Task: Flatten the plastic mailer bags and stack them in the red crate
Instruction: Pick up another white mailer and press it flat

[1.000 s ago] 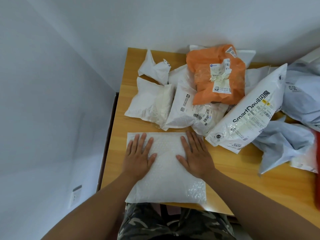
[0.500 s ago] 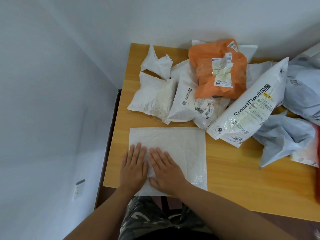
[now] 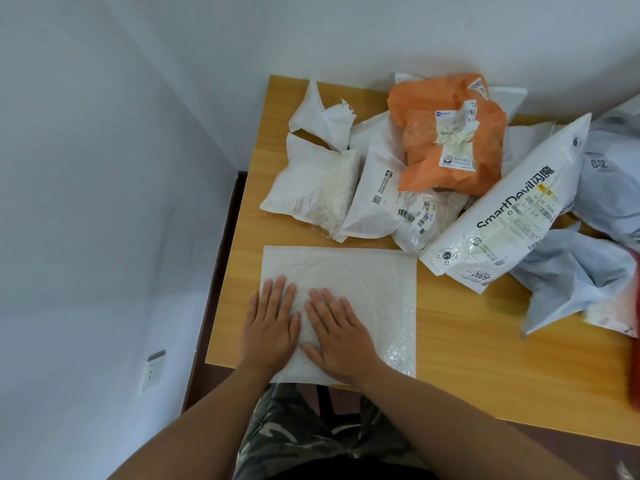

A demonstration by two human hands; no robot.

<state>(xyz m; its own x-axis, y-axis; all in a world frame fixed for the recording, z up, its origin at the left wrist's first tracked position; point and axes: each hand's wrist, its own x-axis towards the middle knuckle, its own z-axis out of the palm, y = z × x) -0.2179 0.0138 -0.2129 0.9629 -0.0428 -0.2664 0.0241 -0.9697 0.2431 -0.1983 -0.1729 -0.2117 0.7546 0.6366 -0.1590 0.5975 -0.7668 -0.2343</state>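
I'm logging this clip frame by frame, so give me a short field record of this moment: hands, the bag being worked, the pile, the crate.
left hand: left hand flat, fingers straight, pressing on the bubble mailer
right hand: right hand flat beside it, also pressing
bag in work: white bubble mailer, lying flat at the table's near edge
pile behind: orange mailer on top of white bags; SmartDevil mailer leaning to its right
crate: only a red edge shows at the frame's right
stacked yet: cannot tell
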